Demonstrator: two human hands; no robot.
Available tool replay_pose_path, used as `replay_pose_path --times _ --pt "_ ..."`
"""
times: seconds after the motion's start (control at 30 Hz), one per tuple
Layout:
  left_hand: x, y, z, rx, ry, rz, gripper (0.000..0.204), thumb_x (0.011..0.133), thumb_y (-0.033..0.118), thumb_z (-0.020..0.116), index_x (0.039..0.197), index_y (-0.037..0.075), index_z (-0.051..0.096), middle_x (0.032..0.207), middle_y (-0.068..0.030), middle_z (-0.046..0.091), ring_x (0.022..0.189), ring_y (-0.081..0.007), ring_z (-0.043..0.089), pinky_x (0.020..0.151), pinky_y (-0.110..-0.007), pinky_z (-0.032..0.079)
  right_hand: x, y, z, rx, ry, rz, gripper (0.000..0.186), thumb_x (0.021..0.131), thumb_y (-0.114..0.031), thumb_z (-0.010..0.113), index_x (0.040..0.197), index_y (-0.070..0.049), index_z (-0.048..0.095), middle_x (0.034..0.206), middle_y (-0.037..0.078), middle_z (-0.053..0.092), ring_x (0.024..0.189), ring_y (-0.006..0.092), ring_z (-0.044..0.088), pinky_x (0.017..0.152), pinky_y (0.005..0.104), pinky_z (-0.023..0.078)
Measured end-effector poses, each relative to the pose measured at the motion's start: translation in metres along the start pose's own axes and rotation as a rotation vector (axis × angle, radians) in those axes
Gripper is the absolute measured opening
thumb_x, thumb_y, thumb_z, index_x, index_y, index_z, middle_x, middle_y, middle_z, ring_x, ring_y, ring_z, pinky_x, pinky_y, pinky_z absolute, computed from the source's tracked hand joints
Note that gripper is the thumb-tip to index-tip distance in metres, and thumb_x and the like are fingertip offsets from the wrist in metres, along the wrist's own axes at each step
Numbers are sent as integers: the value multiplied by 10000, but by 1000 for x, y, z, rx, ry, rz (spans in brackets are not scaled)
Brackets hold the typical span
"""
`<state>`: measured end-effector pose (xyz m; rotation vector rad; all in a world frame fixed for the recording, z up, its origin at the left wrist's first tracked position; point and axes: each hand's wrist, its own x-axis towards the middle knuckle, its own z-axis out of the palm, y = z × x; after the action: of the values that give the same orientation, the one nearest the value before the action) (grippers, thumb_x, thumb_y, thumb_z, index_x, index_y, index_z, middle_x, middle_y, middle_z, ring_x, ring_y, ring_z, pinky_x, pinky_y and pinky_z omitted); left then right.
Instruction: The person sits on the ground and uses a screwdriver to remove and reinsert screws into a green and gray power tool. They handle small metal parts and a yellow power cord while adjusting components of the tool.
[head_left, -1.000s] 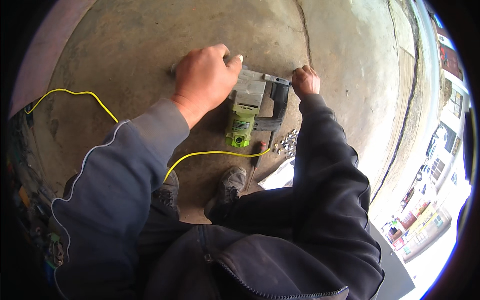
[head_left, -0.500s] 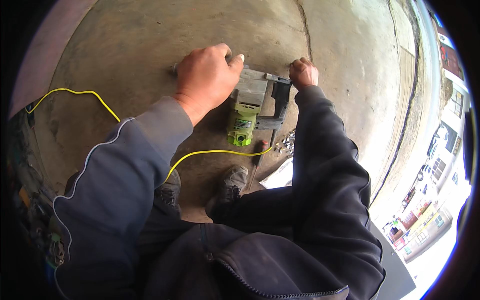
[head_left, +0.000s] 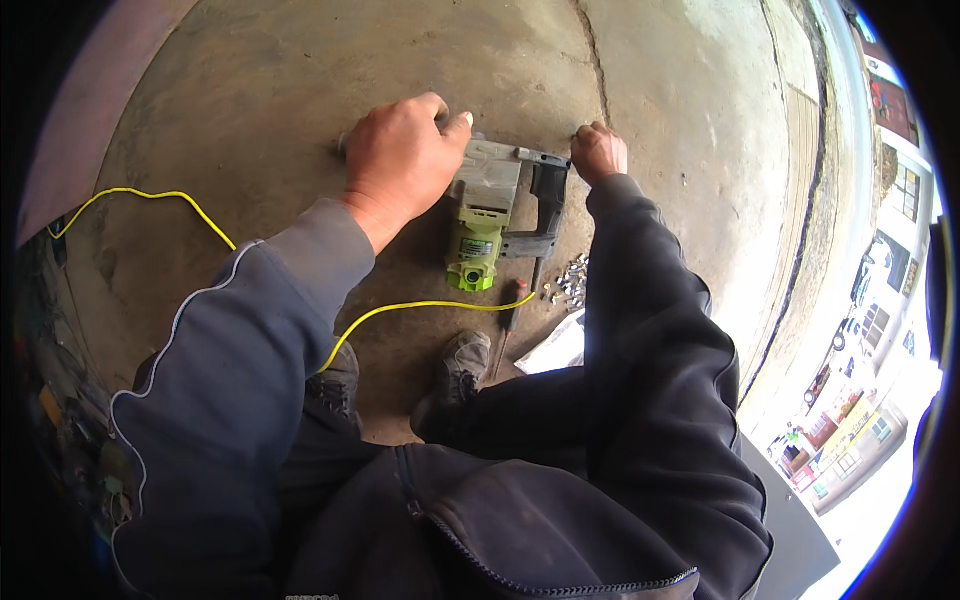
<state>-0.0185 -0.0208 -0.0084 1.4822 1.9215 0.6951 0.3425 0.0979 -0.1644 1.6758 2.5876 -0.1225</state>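
A green and grey rotary hammer (head_left: 490, 180) lies on the concrete floor in front of me, its rear loop handle toward the right. My left hand (head_left: 405, 155) is curled over its front section, covering most of it; the front tip shows past the knuckles. The thumb stands up from the curled fingers. My right hand (head_left: 600, 152) is closed just beyond the handle's upper corner, and whatever is in it is hidden. From the handle's lower end runs a yellow power cord (head_left: 430, 304), which passes behind my left sleeve.
A red-handled screwdriver (head_left: 514, 305) lies between the hammer and my shoes (head_left: 460, 370). Right of it are several small metal parts (head_left: 572, 283) and a white sheet or bag (head_left: 555, 345). A crack (head_left: 597, 60) crosses the floor ahead. Dark clutter lines the left edge.
The whole scene has shifted slightly left in the view. Both hands stay about where they were against the rotary hammer, which still lies on the floor.
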Motion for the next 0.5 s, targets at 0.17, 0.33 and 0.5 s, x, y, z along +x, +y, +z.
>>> replay_pose_path --times 0.17,0.33,0.5 --pt "1 4 -3 26 -33 -28 356 999 384 723 993 39 812 831 -184 779 816 -406 761 755 -487 589 7 -6 -5 -33 -50 29 232 940 -240 660 853 -49 758 1022 196 746 1007 424 745 871 540 605" --pt "2 5 -1 8 -50 -16 352 1002 387 723 993 46 810 834 -186 778 830 -415 760 758 -501 587 -17 7 -39 121 31 234 246 920 -262 706 969 -50 820 957 186 785 854 399 754 803 524 599" --pt "7 4 5 34 -18 34 344 1017 382 712 1078 56 802 891 -188 787 886 -428 761 790 -519 593 -3 -58 -166 1679 -174 660 129 950 -122 700 983 0 726 855 65 649 746 208 596 681 352 477"
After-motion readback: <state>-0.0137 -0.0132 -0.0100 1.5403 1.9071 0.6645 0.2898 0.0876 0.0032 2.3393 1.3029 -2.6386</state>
